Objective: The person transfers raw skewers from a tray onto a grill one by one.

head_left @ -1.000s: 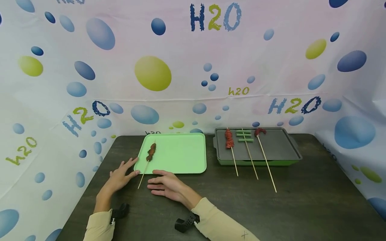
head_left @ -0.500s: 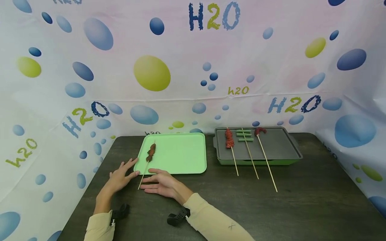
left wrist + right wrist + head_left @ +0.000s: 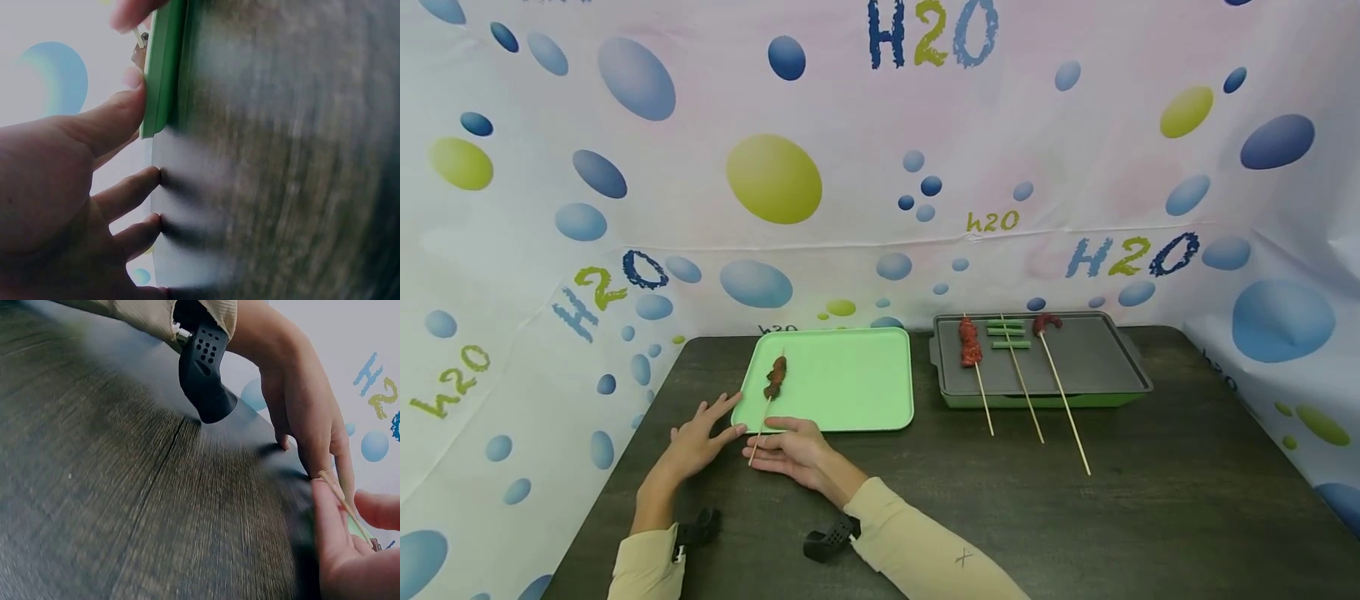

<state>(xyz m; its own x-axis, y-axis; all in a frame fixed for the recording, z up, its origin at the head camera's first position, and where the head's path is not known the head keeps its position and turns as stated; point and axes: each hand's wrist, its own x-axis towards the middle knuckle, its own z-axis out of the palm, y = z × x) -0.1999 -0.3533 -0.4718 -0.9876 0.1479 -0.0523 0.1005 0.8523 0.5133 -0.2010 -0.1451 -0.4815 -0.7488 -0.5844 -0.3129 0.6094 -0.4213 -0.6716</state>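
A skewer of brown meat (image 3: 777, 377) lies near the left end of the light green tray (image 3: 853, 379), its stick sticking out past the front rim. At the tray's front left corner is my left hand (image 3: 694, 442), the thumb at the rim and other fingertips down on the table, as the left wrist view shows. My right hand (image 3: 796, 452) is in front of the tray, palm turned up. Across its outstretched fingers runs the end of the stick (image 3: 347, 510), with the thumb raised apart from it in the right wrist view.
To the right stands a grey grill pan (image 3: 1101, 358) with a green base. On it lie a red meat skewer (image 3: 970, 343), a skewer of green pieces (image 3: 1009, 333) and a skewer with a dark red curled piece (image 3: 1048, 323), their sticks overhanging the front.
My right hand has moved left, bringing its fingers under the end of the brown meat skewer's stick. The left hand has stayed at the tray corner.
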